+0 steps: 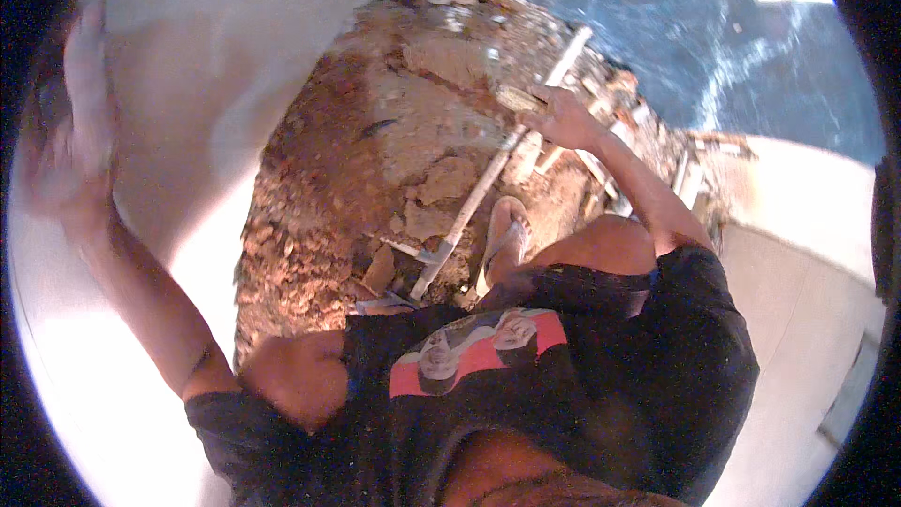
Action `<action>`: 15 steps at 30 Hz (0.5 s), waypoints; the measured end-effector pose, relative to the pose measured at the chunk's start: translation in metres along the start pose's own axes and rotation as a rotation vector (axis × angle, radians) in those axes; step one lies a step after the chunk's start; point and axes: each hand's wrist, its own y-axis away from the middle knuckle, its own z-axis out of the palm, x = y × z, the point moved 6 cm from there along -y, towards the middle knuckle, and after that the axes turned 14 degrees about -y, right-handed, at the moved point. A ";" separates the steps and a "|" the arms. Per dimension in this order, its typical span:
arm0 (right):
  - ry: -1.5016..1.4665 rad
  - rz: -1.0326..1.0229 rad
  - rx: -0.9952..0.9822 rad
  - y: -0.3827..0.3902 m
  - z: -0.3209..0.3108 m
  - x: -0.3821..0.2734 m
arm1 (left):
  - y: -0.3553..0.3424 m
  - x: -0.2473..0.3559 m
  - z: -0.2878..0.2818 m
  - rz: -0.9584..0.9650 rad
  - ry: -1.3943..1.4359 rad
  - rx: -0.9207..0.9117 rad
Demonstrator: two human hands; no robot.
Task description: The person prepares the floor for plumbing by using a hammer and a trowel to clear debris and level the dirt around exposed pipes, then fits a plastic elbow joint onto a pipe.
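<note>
My left hand [83, 174] is blurred at the far left, up against the pale wall [197, 28], with a long, pale upright shape [86, 66] just above it. I cannot make out whether its fingers grip that shape. My right hand [554, 117] has its fingers closed round a short, light tan object [512, 99], perhaps wood. Beneath that hand a long white pipe [469, 195] with a grey fitting lies diagonally across the reddish earth [375, 113].
Rubble and broken pieces [624, 94] line the dirt's right edge. A dark blue-grey marbled surface [704, 38] fills the top right, with a pale floor or ledge [788, 207] below it. My sandalled foot [507, 235] stands beside the pipe.
</note>
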 end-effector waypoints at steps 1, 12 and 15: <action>-0.048 0.023 0.087 0.010 -0.007 0.012 | 0.000 0.000 0.011 0.073 0.019 -0.025; -0.162 0.206 0.367 0.098 0.015 0.131 | 0.017 0.090 0.151 0.098 0.398 -0.333; -0.316 0.203 0.227 0.072 0.023 0.104 | 0.076 0.129 0.225 -0.014 0.745 -0.708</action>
